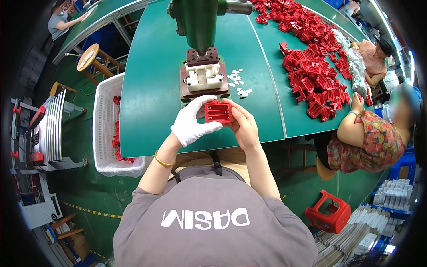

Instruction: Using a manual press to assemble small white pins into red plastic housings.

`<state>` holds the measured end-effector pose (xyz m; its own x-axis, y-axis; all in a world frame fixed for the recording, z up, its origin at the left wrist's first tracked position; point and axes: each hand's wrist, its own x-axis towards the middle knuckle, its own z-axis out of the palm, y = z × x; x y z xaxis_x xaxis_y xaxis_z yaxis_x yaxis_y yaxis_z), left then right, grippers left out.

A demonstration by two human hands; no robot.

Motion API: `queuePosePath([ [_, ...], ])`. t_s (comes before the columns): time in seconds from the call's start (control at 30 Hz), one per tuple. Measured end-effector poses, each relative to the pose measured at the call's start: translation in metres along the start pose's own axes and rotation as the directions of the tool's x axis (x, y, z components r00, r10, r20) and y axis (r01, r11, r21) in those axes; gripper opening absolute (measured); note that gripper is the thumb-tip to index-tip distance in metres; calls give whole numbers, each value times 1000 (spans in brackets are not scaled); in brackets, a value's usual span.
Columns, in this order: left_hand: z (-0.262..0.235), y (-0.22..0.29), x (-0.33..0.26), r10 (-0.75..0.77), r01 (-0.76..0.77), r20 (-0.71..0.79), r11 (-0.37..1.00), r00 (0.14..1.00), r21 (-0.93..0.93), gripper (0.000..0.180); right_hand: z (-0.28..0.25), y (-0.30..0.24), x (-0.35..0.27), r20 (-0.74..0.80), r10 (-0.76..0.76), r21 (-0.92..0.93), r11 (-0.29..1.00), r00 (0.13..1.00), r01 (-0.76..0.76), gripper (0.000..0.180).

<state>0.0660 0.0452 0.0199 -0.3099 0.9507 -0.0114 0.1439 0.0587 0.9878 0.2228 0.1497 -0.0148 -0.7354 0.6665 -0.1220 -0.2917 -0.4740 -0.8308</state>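
A red plastic battery holder (218, 113) with long slots and small metal contacts is held up in front of me, over the near edge of the green table (160, 102). My left hand (190, 123), in a white glove, grips its left side. My bare right hand (244, 125) pinches its right side with thumb and fingers. Just beyond my hands stands a white fixture (204, 78) on a dark red base, under the green press (194, 22). Small white pieces (236, 78) lie scattered right of the fixture.
Many red holders (311, 75) are heaped on the table at the right, where a co-worker (369, 138) sits. A white crate (103, 133) with red parts stands against the table's left side. A red stool (329, 212) is behind on the right, a wooden stool (88, 58) far left.
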Motion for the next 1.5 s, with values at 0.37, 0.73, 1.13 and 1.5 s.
queuePosePath([
  [0.37, 5, -5, 4, 8, -8, 0, 997, 1000, 83, 80, -7, 6, 1, -8, 27, 59, 998, 1000, -26, 37],
  [0.73, -1, -10, 8, 118, -123, 38, 972, 992, 203, 77, -3, 0, 0, -27, -67, -89, 994, 997, 64, 35],
  [1.13, -38, -3, 38, 183, -151, -226, 977, 957, 150, 70, -11, -12, 8, -82, -126, -89, 989, 989, 119, 33],
  [1.5, -67, -21, 116, 273, -256, -6, 912, 962, 320, 46, -22, -4, 5, -130, -94, -151, 986, 987, 74, 24],
])
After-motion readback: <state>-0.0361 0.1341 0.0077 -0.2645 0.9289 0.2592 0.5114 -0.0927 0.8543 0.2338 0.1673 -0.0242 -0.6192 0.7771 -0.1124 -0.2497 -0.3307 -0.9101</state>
